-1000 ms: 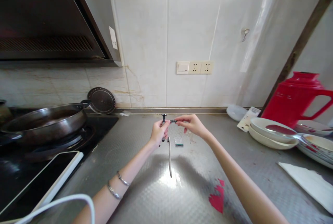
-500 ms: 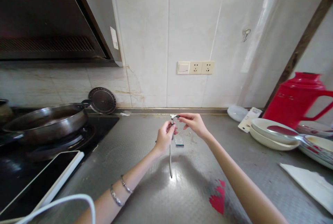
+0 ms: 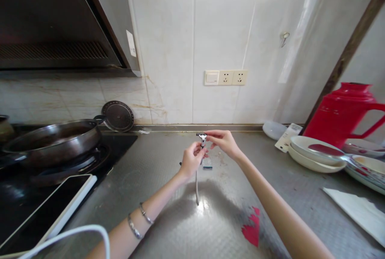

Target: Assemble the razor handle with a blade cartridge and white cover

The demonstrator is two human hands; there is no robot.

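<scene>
Near the middle of the counter, my left hand (image 3: 192, 159) is closed around the upper handle of what looks like a razor (image 3: 202, 140), held upright with its pale T-shaped neck on top. A dark narrow strip, apparently the blade cartridge (image 3: 199, 134), lies across that neck. My right hand (image 3: 224, 142) reaches in from the right, its thumb and fingertips pinched at the cartridge's right end. Below the left hand a grey curved rod (image 3: 197, 191) shows; whether it joins the handle I cannot tell. Behind the hands a small clear case (image 3: 207, 164) with a dark edge rests on the counter.
At left are a pan (image 3: 57, 140) on the black stove, a phone-like device (image 3: 60, 207) and a white cable (image 3: 90, 229). To the right stand a red thermos jug (image 3: 345, 114), stacked bowls (image 3: 315, 158) and a white sheet (image 3: 355, 211). Wall sockets (image 3: 233, 77) sit behind.
The dark cartridge, earlier at the right side of the razor's neck in my right fingers, now lies across its top. The razor has shifted slightly right and turned.
</scene>
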